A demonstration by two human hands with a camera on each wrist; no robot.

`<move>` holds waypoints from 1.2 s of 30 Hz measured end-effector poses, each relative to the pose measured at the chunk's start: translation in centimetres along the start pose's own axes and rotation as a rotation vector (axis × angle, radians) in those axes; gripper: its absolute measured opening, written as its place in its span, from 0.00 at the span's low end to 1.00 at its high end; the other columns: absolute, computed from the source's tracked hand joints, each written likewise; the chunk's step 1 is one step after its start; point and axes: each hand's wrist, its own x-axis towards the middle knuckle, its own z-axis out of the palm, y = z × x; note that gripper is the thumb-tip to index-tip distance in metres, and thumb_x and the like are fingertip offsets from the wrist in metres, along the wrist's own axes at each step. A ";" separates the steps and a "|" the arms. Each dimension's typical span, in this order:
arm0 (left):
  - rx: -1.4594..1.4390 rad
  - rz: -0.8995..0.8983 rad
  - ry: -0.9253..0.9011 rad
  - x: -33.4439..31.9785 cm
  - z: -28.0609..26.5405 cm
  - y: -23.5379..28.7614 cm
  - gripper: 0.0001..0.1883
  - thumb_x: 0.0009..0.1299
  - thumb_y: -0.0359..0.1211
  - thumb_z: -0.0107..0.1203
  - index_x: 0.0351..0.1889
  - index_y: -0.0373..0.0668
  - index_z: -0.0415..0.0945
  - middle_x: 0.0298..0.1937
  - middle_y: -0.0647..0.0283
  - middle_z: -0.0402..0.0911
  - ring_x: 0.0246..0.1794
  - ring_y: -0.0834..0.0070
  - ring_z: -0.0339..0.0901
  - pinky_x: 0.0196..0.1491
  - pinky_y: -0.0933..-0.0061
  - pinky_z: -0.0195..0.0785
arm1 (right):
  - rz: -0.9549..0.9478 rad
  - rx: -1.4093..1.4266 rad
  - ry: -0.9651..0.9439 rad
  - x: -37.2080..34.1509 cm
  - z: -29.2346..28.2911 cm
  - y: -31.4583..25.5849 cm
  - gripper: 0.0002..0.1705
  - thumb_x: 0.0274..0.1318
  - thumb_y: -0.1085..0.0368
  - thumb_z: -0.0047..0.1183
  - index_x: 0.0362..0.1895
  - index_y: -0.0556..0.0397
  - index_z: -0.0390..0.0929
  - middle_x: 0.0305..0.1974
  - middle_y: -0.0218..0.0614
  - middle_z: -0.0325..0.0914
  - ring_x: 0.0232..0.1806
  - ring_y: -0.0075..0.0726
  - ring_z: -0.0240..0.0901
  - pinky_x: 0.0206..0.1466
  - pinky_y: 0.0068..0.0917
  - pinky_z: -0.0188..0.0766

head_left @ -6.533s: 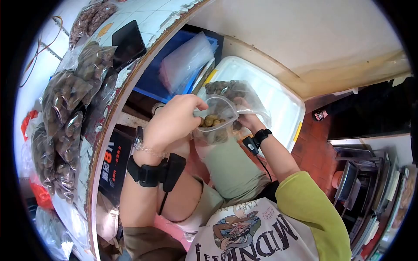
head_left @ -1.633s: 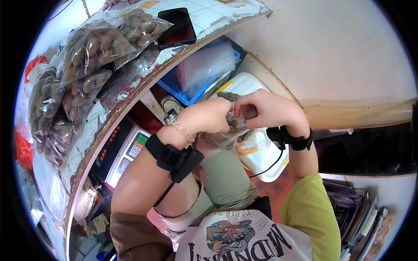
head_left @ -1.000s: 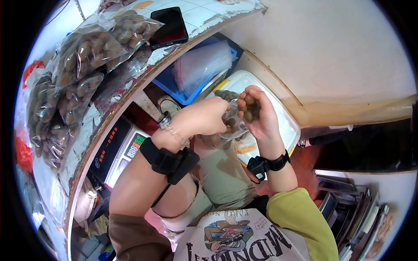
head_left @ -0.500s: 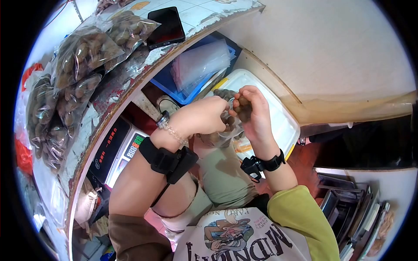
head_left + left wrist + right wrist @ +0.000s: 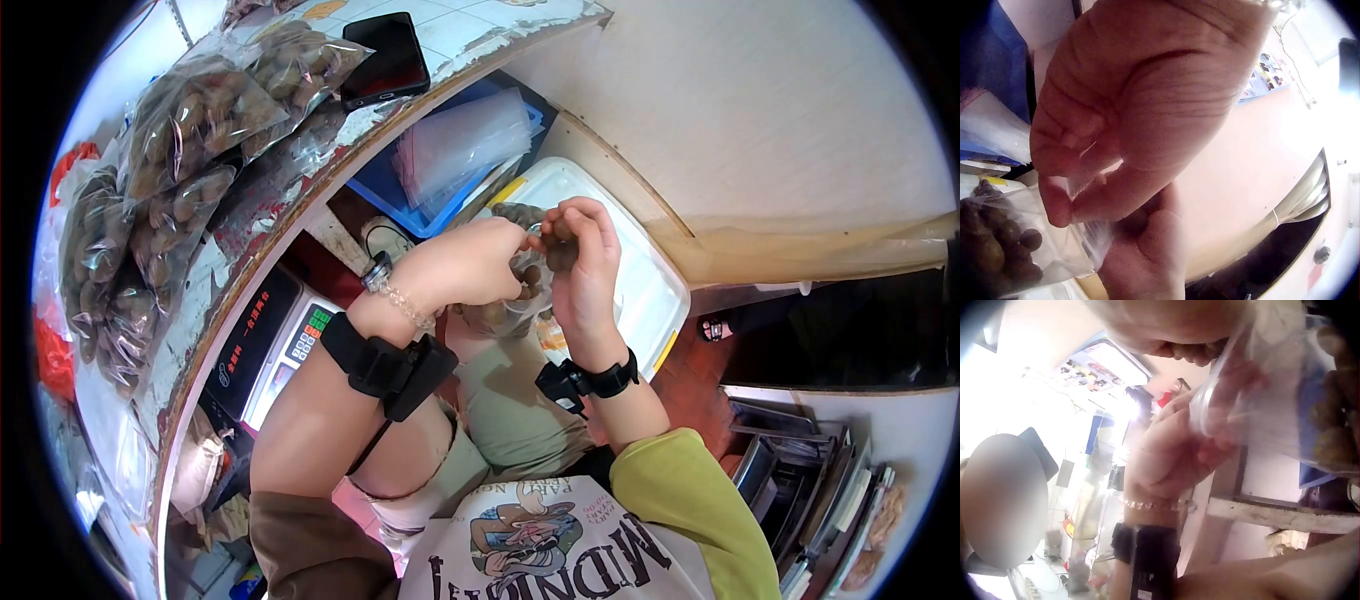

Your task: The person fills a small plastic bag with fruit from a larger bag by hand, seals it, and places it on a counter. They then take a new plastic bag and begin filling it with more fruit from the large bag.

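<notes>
My left hand pinches the gathered rim of a clear plastic bag. Brown round pieces, like nuts or dried fruit, fill the bag's lower part over the lap. Close on its right, my right hand curls its fingers round a few similar brown pieces near the bag's mouth. In the left wrist view the right palm lies just below the left fingertips, partly behind the bag film. The right wrist view shows both hands near the bag's mouth, blurred.
A white lidded bin stands beyond the hands. Clear flat bags lie in a blue crate. A counter on the left carries filled bags and a phone. Below it sits a scale with a keypad.
The clear tub seen 6.5 seconds ago is no longer in the hands. Over the last second my right hand, holding brown pieces, has shifted left toward the left hand, which stays on the bag.
</notes>
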 end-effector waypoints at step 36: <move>0.043 0.012 -0.015 0.3 0.5 -0.4 0.18 0.55 0.31 0.58 0.43 0.34 0.77 0.47 0.45 0.77 0.51 0.54 0.75 0.51 0.62 0.69 | 0.148 -0.051 0.033 -1.2 -0.2 0.5 0.05 0.59 0.66 0.47 0.36 0.53 0.73 0.26 0.27 0.65 0.32 0.24 0.63 0.32 0.22 0.65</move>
